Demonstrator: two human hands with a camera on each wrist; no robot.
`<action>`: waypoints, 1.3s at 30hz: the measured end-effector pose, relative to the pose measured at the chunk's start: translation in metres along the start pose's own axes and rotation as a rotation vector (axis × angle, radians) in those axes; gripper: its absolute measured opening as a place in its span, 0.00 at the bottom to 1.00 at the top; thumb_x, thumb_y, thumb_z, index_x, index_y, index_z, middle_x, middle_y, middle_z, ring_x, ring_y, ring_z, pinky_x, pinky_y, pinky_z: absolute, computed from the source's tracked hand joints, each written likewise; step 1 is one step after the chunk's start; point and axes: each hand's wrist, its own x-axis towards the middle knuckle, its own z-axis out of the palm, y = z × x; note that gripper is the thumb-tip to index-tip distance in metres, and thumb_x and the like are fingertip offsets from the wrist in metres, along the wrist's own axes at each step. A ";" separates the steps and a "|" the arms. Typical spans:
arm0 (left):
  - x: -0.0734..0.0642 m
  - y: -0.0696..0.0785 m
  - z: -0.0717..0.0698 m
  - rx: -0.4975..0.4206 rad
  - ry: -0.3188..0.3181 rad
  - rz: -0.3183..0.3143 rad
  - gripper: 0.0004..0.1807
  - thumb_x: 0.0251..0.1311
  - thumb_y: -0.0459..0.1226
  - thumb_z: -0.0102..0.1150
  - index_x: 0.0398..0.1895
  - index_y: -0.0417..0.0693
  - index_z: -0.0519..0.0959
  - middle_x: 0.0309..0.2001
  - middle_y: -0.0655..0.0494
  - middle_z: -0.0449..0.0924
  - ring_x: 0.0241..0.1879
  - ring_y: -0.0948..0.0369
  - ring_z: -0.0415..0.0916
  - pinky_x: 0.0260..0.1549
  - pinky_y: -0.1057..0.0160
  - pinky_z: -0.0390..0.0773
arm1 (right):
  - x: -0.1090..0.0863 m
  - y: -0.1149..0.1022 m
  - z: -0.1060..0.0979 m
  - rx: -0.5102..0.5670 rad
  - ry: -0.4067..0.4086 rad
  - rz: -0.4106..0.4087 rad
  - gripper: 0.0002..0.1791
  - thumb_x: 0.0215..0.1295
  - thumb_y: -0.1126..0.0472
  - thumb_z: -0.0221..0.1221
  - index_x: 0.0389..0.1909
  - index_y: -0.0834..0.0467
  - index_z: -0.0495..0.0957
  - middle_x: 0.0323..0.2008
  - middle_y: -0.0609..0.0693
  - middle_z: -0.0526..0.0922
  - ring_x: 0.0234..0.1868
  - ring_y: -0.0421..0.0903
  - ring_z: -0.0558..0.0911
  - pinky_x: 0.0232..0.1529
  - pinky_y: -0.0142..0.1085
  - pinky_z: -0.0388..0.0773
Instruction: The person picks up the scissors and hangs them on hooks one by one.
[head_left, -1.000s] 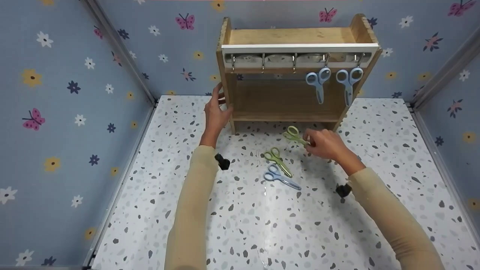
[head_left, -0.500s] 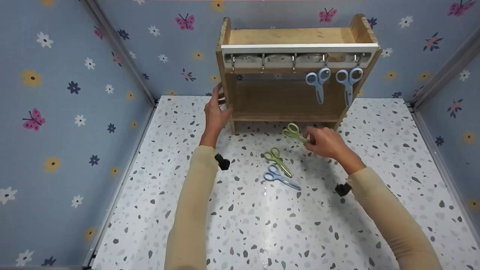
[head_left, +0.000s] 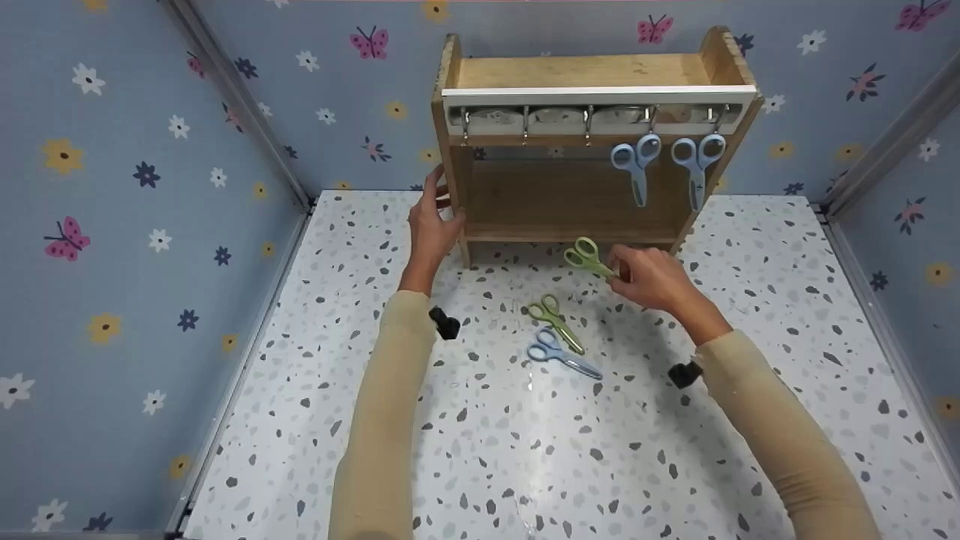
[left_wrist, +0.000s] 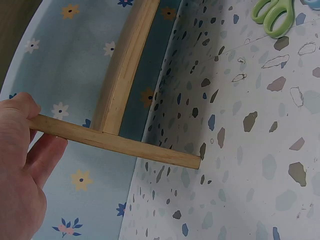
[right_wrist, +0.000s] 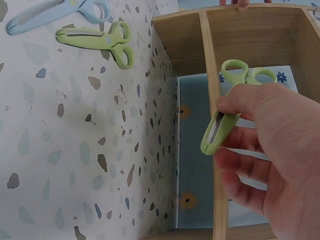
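Note:
My left hand (head_left: 433, 231) grips the left side panel of a wooden shelf (head_left: 585, 73), with thumb and fingers on opposite faces of the board (left_wrist: 120, 142). Low in front of the shelf, my right hand (head_left: 654, 277) pinches green scissors (head_left: 589, 259) by the blade end, their handle loops pointing up and left. In the right wrist view, thumb and index finger hold these green scissors (right_wrist: 215, 132) and the other fingers are bent beneath. Two pairs of light blue scissors, one left (head_left: 639, 186) and one right (head_left: 697, 187), hang from the rail's two right hooks.
Another pair of green scissors (head_left: 559, 324) and blue scissors (head_left: 574, 362) lie close together on the speckled table (head_left: 480, 450). Three hooks on the left of the white rail (head_left: 600, 97) bear nothing. Patterned walls (head_left: 150, 225) stand at the back and both sides.
My right hand has lifted the green scissors slightly up toward the shelf. The left hand, the shelf and the other scissors look unmoved.

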 end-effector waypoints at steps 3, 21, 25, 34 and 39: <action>0.000 0.000 0.000 0.003 0.001 -0.003 0.43 0.76 0.30 0.66 0.90 0.49 0.61 0.76 0.36 0.80 0.70 0.40 0.85 0.74 0.38 0.82 | 0.001 -0.002 -0.001 -0.004 0.011 -0.001 0.12 0.72 0.61 0.69 0.53 0.60 0.86 0.36 0.58 0.91 0.29 0.51 0.83 0.32 0.44 0.77; 0.001 0.005 0.001 0.017 -0.005 -0.025 0.43 0.76 0.32 0.67 0.91 0.52 0.60 0.77 0.38 0.80 0.71 0.42 0.84 0.74 0.43 0.84 | 0.006 -0.012 -0.012 0.014 0.061 0.009 0.11 0.72 0.60 0.68 0.52 0.58 0.84 0.36 0.58 0.91 0.33 0.55 0.86 0.34 0.44 0.77; 0.001 0.004 0.001 0.027 0.000 -0.021 0.44 0.76 0.31 0.67 0.91 0.51 0.60 0.76 0.37 0.80 0.70 0.41 0.85 0.74 0.41 0.83 | 0.008 -0.015 -0.014 0.016 0.087 -0.013 0.11 0.72 0.61 0.68 0.52 0.58 0.85 0.36 0.58 0.91 0.33 0.55 0.86 0.34 0.45 0.77; 0.001 0.001 0.001 0.023 0.000 -0.016 0.43 0.76 0.30 0.67 0.91 0.50 0.60 0.75 0.36 0.81 0.70 0.41 0.85 0.74 0.42 0.84 | 0.011 -0.021 -0.021 0.049 0.150 -0.060 0.10 0.70 0.60 0.69 0.49 0.57 0.84 0.31 0.56 0.89 0.31 0.54 0.83 0.32 0.40 0.72; 0.002 0.001 0.001 0.019 0.003 0.000 0.43 0.76 0.30 0.67 0.90 0.49 0.61 0.75 0.35 0.81 0.69 0.40 0.86 0.73 0.39 0.83 | 0.012 -0.025 -0.024 0.054 0.166 -0.058 0.10 0.72 0.61 0.69 0.50 0.57 0.84 0.32 0.57 0.89 0.30 0.54 0.83 0.32 0.41 0.72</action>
